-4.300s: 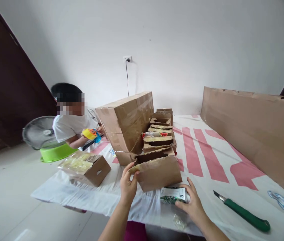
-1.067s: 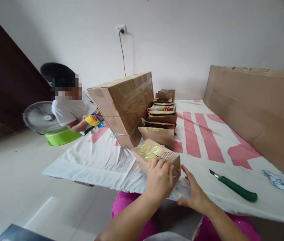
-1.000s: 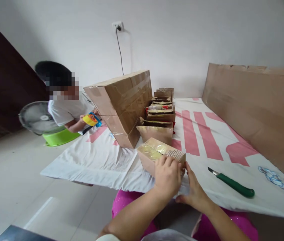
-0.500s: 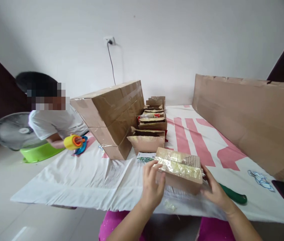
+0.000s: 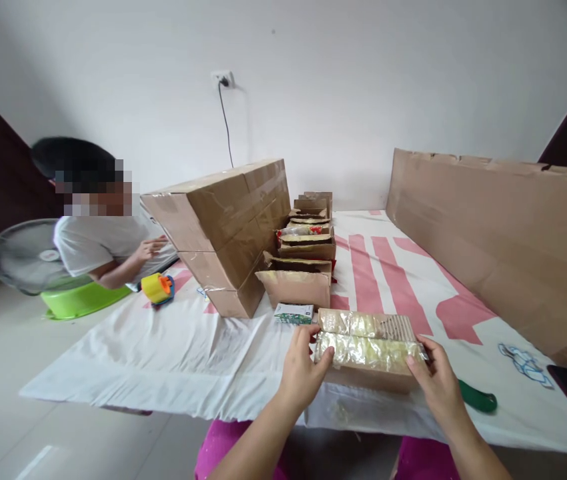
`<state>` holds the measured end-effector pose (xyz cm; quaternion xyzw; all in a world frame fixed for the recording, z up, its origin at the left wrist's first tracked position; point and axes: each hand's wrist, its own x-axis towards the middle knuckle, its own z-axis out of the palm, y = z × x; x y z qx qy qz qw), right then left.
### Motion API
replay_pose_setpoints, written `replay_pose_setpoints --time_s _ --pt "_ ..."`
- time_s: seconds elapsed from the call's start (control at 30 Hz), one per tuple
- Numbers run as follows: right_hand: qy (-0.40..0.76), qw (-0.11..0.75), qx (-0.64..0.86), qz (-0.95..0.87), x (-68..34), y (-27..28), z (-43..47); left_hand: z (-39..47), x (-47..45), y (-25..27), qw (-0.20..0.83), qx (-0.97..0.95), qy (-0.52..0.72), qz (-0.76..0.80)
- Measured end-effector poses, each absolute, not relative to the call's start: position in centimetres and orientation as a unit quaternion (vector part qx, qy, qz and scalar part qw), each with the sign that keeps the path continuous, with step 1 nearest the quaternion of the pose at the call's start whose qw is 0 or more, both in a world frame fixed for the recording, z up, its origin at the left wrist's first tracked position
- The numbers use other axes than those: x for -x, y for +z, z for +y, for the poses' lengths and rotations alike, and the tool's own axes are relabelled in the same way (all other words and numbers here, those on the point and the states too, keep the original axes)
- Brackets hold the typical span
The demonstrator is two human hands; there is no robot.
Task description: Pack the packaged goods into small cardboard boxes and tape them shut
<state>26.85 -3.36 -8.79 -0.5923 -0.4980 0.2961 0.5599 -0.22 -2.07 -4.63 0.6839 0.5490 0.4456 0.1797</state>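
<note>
A small cardboard box (image 5: 371, 379) rests on the cloth in front of me, its top covered with shiny, crinkled clear tape. My left hand (image 5: 303, 363) grips the box's left end, thumb on the taped top and fingers round the far corner. At the right end, my right hand (image 5: 433, 377) holds it the same way, thumb on top and fingers partly hidden behind. Just beyond the box's left corner lies a small white-and-green carton (image 5: 293, 313). A dark green handle (image 5: 478, 398) sticks out beside my right hand; its other end is hidden.
Open cardboard boxes (image 5: 297, 288) stand in a row toward the wall. Taped closed boxes (image 5: 233, 230) are stacked left of them. A tall cardboard panel (image 5: 493, 233) stands at right. A person (image 5: 108, 243) sits at left near a yellow tape dispenser (image 5: 156, 288) and a fan (image 5: 26, 257).
The small box has turned squarer to me and sits slightly nearer. My left hand has closed on its left end. The other person's hand has left the yellow dispenser and risen.
</note>
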Motion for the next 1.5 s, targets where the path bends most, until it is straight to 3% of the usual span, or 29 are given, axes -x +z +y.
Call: replay_pose_setpoints --time_s 0.27,0.43,0.6,0.7,0.77,0.87,1.07,1.23,1.33,1.5 --pt "0.258 0.505 0.615 -0.547 -27.0 -8.8 -3.7 -2.1 -0.7 -3.0 -0.025 -0.777 0.366 0.512" --pt "0.245 0.455 0.59 -0.621 -30.3 -9.0 -3.6 -1.8 -1.1 -2.4 -0.041 -0.831 0.297 0.469" --pt "0.082 0.238 0.735 -0.629 -35.2 -11.4 -3.8 -1.4 -1.1 -2.9 -0.033 -0.832 0.302 0.465" --pt "0.017 0.146 0.738 -0.659 -37.0 -13.5 -4.0 -1.5 -1.1 -3.3 -0.029 -0.826 0.309 0.47" --pt "0.019 0.14 0.718 -0.682 -37.6 -14.5 -4.0 -1.5 -1.1 -3.5 -0.026 -0.825 0.309 0.473" --pt "0.008 0.199 0.726 -0.658 -37.8 -14.3 -3.6 -1.7 -1.1 -3.6 -0.021 -0.821 0.308 0.48" --pt "-0.052 0.38 0.656 -0.65 -34.8 -6.1 -3.1 -1.7 -1.1 -3.6 -0.008 -0.82 0.308 0.482" --pt "0.051 0.26 0.505 -0.822 -30.0 0.6 -3.2 -1.8 -1.2 -3.5 -0.009 -0.817 0.316 0.483" --pt "0.088 0.183 0.469 -0.86 -28.2 2.1 -2.6 -1.8 -1.2 -3.4 -0.003 -0.818 0.314 0.482" --pt "0.094 0.13 0.452 -0.878 -26.8 3.2 -1.8 -1.9 -1.2 -3.3 0.003 -0.816 0.316 0.485"
